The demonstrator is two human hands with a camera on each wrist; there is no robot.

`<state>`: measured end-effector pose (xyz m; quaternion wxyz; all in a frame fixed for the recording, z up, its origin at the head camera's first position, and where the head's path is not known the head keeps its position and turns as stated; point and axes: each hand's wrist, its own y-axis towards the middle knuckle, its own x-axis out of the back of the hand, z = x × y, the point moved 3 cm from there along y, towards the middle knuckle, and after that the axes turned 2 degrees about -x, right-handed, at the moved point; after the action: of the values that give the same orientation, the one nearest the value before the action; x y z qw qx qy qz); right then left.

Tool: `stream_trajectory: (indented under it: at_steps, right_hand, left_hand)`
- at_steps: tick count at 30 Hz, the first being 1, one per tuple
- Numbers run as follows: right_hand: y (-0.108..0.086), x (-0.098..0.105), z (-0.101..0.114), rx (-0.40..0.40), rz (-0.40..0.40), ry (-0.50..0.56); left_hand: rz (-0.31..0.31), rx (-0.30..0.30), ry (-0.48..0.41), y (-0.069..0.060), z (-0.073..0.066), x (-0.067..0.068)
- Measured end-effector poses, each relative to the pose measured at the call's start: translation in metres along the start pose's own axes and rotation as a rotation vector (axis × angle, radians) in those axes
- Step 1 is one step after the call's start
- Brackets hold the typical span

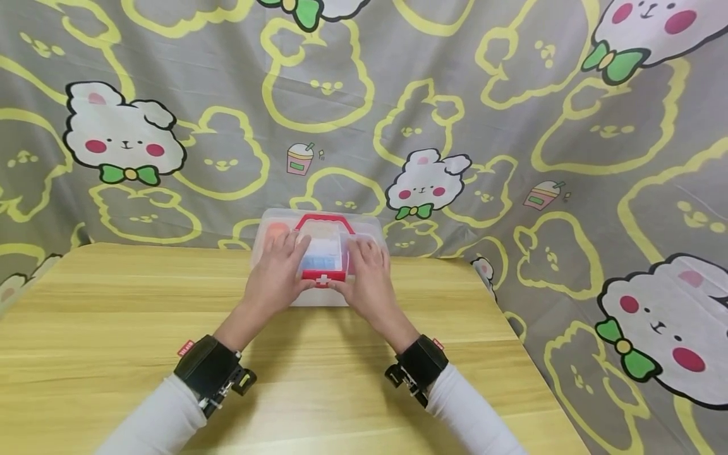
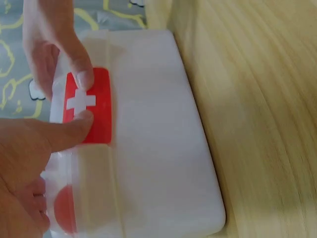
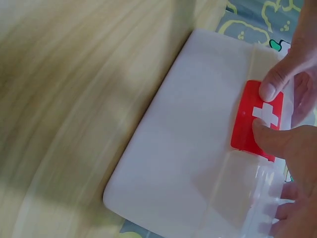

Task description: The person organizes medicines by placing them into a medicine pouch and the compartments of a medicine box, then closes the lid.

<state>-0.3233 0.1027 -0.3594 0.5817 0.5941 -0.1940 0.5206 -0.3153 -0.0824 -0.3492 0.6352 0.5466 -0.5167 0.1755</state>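
Observation:
A white first-aid box (image 1: 320, 298) with a clear lid stands near the table's back edge. Its lid has a red carrying handle (image 1: 325, 218). On the front is a red latch (image 2: 101, 111) with a white cross. My left hand (image 1: 275, 270) grips the lid's left front part, fingers over the top and thumb on the latch. On the right side my right hand (image 1: 371, 276) grips likewise, its thumb (image 3: 267, 136) pressing the latch close to the other thumb. Orange and blue things show blurrily through the lid; I cannot tell their kind.
The wood-grain table (image 1: 131, 328) reaches around the box on both sides and in front. Behind it and along the right hangs a grey curtain (image 1: 227, 76) with yellow outlines and white bunnies. Each wrist wears a black strapped camera mount (image 1: 207, 366).

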Motion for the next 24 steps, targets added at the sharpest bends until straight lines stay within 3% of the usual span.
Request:
stream_trajectory:
  at_steps: [7,12,19,24]
  right_hand:
    - [-0.013,0.0,-0.016,-0.139,0.015,-0.008]
    - [-0.024,0.006,-0.041,-0.171,0.008,0.011]
    - [-0.044,0.008,-0.068,-0.177,0.027,0.03]
    - [-0.057,0.007,-0.079,-0.227,0.094,0.035]
  left_hand:
    - [0.007,0.159,-0.088,-0.004,0.003,0.005]
    - [0.026,0.26,-0.181,-0.01,0.016,0.015]
    - [0.174,0.341,-0.247,-0.024,0.043,0.032]
    - [0.274,0.361,-0.263,-0.042,0.064,0.029]
